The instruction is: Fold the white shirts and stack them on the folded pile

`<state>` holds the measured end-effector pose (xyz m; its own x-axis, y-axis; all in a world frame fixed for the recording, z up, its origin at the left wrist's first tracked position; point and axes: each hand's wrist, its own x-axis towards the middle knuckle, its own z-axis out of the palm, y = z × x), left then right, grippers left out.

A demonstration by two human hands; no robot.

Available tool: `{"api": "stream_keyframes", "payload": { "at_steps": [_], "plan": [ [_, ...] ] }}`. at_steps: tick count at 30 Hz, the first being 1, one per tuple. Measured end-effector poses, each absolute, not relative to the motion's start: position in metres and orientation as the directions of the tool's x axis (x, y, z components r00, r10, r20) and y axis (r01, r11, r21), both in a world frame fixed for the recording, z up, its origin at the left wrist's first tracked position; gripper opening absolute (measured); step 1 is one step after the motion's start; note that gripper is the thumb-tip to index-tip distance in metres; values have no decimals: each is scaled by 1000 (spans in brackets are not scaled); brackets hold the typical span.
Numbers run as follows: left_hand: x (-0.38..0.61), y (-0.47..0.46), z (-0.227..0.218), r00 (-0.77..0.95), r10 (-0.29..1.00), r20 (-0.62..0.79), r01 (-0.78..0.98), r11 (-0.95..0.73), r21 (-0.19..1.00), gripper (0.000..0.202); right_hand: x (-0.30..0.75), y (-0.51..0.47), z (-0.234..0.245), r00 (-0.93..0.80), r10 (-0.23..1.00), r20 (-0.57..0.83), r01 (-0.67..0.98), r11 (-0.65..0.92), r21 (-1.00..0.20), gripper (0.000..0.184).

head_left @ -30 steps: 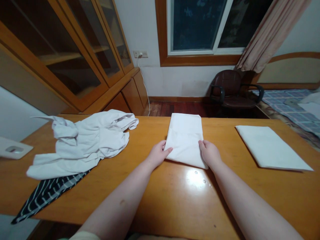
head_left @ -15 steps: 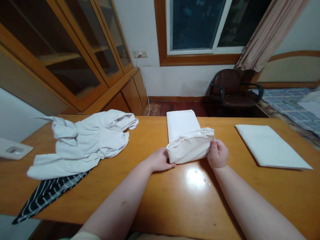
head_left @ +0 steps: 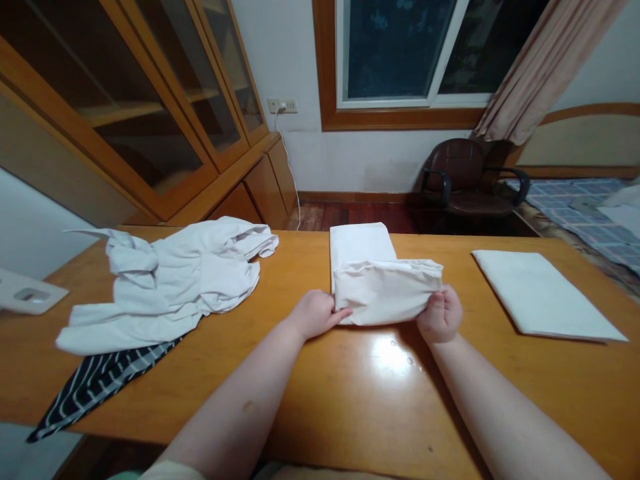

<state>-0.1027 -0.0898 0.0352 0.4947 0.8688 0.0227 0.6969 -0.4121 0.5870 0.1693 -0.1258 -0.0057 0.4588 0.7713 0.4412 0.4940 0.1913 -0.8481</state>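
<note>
With our left hand (head_left: 315,315) we hold the near left corner of a folded white cloth (head_left: 385,293), while our right hand (head_left: 443,315) grips its right end; between our hands, the near part reaches further right than the flat part beyond. Well to the right of our right hand we see a flat white bundle (head_left: 545,293) on the wooden table (head_left: 340,407). Left of our left hand lies a crumpled white garment (head_left: 170,287), partly covering a black striped cloth (head_left: 105,387).

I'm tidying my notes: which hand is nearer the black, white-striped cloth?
Left. The left hand is right of the striped cloth; the right hand is farther right, gripping the folded white fabric.
</note>
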Motion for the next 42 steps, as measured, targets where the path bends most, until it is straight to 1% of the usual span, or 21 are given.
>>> {"api": "stream_keyframes", "payload": {
  "at_steps": [2, 4, 5, 7, 9, 11, 13, 15, 18, 21, 27, 31, 33, 35, 36, 38, 39, 40, 42],
  "plan": [
    [-102, -89, 32, 469, 883, -22, 698, -355, 622, 50, 169, -122, -5, 429, 800, 419, 478, 193, -857, 44],
    [-100, -88, 27, 486, 874, -14, 616, -331, 715, 43, 167, -115, -2, 375, 852, 366, 476, 163, -864, 39],
    [-99, -87, 22, 491, 871, -3, 553, -309, 773, 40, 167, -110, -1, 334, 886, 322, 476, 136, -869, 37],
    [-93, -85, 12, 451, 893, -5, 429, -211, 878, 38, 166, -99, 0, 241, 948, 209, 494, 65, -867, 35],
    [-87, -82, 2, 354, 934, -57, 356, -78, 931, 37, 166, -90, -1, 182, 977, 108, 551, -10, -835, 34],
    [-81, -80, -4, 247, 962, -118, 352, 25, 936, 34, 165, -87, -1, 204, 976, 71, 608, -69, -791, 32],
    [-78, -78, -5, 157, 974, -164, 411, 86, 907, 32, 163, -88, -1, 262, 962, 76, 625, -109, -773, 32],
    [-77, -77, -1, 92, 976, -199, 509, 126, 851, 30, 159, -91, 0, 302, 951, 71, 617, -138, -775, 31],
    [-79, -77, 8, 68, 971, -229, 639, 133, 757, 30, 156, -96, 1, 317, 947, 48, 623, -169, -764, 30],
    [-82, -79, 10, 97, 971, -219, 686, 95, 722, 30, 160, -95, 0, 309, 951, 24, 660, -196, -725, 30],
    [-88, -81, 8, 219, 966, -139, 663, -43, 747, 35, 171, -88, -2, 254, 966, -48, 692, -216, -689, 39],
    [-87, -83, 11, 164, 983, -88, 670, -45, 741, 32, 169, -87, -2, 251, 967, -34, 772, -221, -596, 34],
    [-88, -83, 13, 83, 996, -20, 684, -43, 728, 35, 167, -86, 0, 250, 967, -40, 800, -230, -554, 33],
    [-89, -85, 16, 31, 991, 131, 705, -115, 700, 43, 165, -86, 2, 244, 968, -59, 825, -239, -512, 32],
    [-89, -87, 17, 48, 973, 225, 720, -189, 667, 46, 164, -86, 4, 241, 968, -69, 836, -244, -491, 32],
    [-89, -91, 22, 185, 906, 380, 738, -383, 555, 43, 162, -85, 6, 238, 967, -89, 852, -251, -459, 31],
    [-88, -94, 24, 286, 861, 420, 728, -480, 489, 39, 161, -85, 7, 238, 966, -96, 856, -256, -448, 30],
    [-86, -96, 26, 389, 815, 430, 708, -563, 426, 35, 160, -85, 8, 241, 965, -102, 858, -261, -441, 31],
    [-80, -102, 27, 560, 735, 383, 657, -675, 335, 31, 159, -84, 8, 250, 962, -113, 856, -274, -437, 31]
  ]
}}
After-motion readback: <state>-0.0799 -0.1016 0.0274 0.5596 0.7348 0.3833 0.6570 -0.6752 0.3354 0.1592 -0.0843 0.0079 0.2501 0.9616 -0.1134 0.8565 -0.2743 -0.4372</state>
